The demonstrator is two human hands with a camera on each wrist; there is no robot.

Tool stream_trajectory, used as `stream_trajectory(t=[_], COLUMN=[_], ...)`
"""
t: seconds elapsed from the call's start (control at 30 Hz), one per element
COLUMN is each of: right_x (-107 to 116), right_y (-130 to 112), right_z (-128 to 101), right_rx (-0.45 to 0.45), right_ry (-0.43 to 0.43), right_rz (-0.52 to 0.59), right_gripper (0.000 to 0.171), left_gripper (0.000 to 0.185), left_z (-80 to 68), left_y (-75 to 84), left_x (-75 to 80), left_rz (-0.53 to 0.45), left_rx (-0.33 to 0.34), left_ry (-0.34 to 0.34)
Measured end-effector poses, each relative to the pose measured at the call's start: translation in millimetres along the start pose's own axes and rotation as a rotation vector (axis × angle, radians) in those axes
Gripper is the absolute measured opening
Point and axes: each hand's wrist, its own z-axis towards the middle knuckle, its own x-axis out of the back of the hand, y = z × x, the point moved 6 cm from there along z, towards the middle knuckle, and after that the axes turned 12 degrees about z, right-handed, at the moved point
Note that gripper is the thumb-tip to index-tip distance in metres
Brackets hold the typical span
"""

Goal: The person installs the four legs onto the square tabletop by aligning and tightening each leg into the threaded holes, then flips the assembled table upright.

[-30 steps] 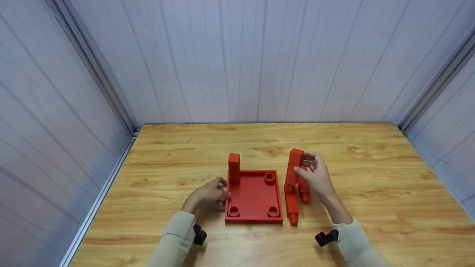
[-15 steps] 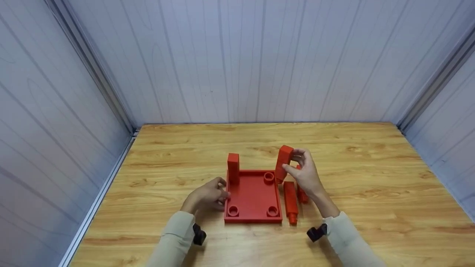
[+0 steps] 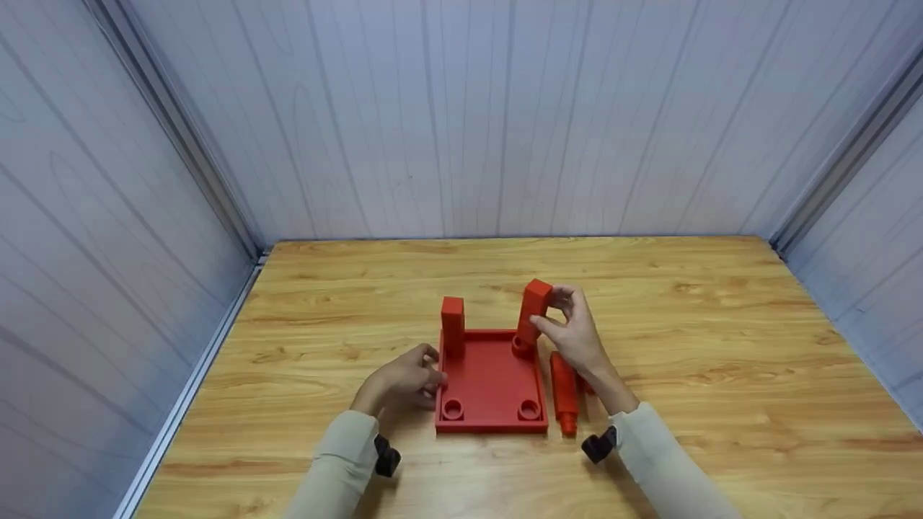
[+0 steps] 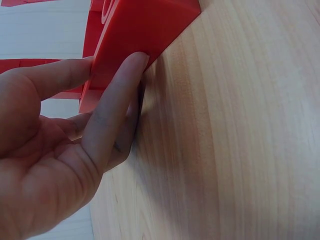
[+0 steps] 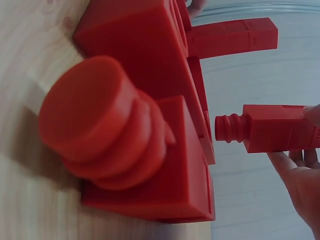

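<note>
"What's the left hand (image 3: 402, 376) doing?"
"Gripping the edge of the red tray (image 3: 494, 378), just to its right."
"And the right hand (image 3: 575, 340)?"
"Well apart — pinching a tilted red leg (image 3: 535, 310) near a corner socket (image 3: 515, 346). A standing leg (image 3: 453, 323) rises beyond the left hand; a loose leg (image 3: 564, 393) lies on the right hand's near side."

Shallow square red tray (image 3: 492, 378) lying flat, threaded square red post (image 3: 532, 306) tilted near far-right corner, matching red post (image 3: 453, 324) upright far-left.
</note>
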Motion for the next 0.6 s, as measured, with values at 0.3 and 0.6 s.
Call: stream_trajectory(t=[0.3, 0.6], right_x=[-4.4, -6.8], right_y=[5.4, 8.0], right_z=[4.0, 6.1], right_rx=[-0.011, -0.016], right_ry=[-0.031, -0.041], right_rz=[0.012, 0.008], right_gripper=[0.050, 0.051], left_gripper=[0.038, 0.040], left_z=[1.5, 0.8], left_y=[-1.8, -2.1], left_x=[0.5, 0.9], left_rz=[0.004, -0.013], left_rx=[0.009, -0.003], left_ry=[0.002, 0.001])
